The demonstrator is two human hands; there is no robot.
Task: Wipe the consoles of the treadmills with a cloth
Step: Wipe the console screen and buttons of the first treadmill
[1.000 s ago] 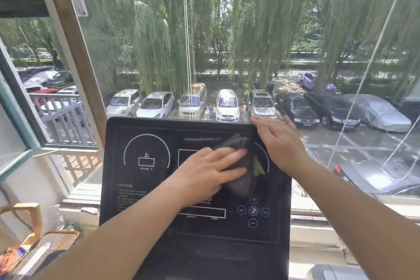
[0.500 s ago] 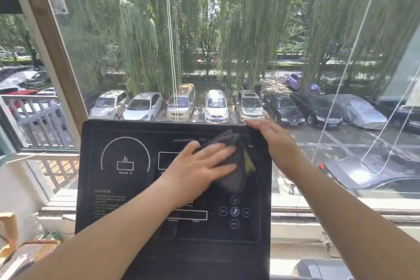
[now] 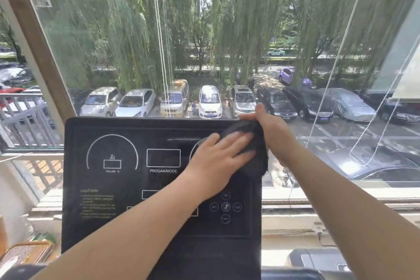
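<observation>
The console (image 3: 145,179) stands right up against the big window (image 3: 227,41), a flat black panel facing the person, with a parking lot of cars visible through the glass beyond it. A dark cloth (image 3: 254,143) sits at its upper right corner, bunched and draped a little over the right edge. The left hand (image 3: 218,161) lies flat on it, fingers spread and pressing the cloth onto the panel. The right hand (image 3: 270,129) is curled around that same top corner, thumb up over the rim, seemingly steadying the panel and touching the cloth; whether it actually pinches the cloth I cannot tell.

From where I stand, the right corner looks to be the patch being worked. To do it well, I'd keep the palm flat and the pressure even, and carry the cloth right over the rim, since dust likes to sit there. The left side with the incline dial (image 3: 112,154), the caution text (image 3: 97,204) and the round music buttons (image 3: 225,207) lower down would likely want overlapping strokes next. Light pressure over those buttons seems wise, in case they respond to touch.
</observation>
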